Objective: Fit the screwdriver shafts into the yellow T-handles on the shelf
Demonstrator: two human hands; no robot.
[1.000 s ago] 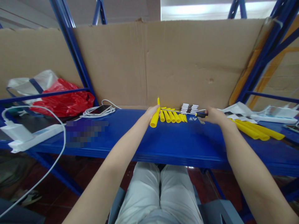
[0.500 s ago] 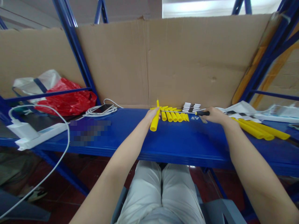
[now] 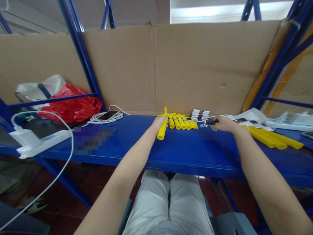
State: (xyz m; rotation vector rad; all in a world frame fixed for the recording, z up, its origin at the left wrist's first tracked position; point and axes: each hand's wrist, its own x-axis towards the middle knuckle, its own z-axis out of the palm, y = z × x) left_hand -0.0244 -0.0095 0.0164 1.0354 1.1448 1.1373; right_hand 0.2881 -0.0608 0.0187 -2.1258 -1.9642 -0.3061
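My left hand (image 3: 159, 122) is closed around a yellow tube (image 3: 161, 133), its hollow end tilted toward me. At the tube's far end, thin yellow arms stick out to the sides and upward. My right hand (image 3: 223, 123) grips the black and yellow handle of a long screwdriver (image 3: 210, 122). Its thin metal shaft runs level to the left, up to the tube by my left fingers; whether the tip touches is too small to tell. Behind the shaft lies a row of several similar yellow pieces (image 3: 181, 124).
White and black strips (image 3: 200, 114) lie at the back of the blue table (image 3: 188, 150). More yellow tubes (image 3: 269, 138) are at the right. A coiled white cable (image 3: 105, 116), a red bag (image 3: 70, 103) and a power strip (image 3: 46, 143) are at the left. Cardboard (image 3: 195, 68) stands behind.
My right hand and the screwdriver have shifted very slightly to the left. The left hand keeps its hold on the yellow tube. The whole view has tilted up a little.
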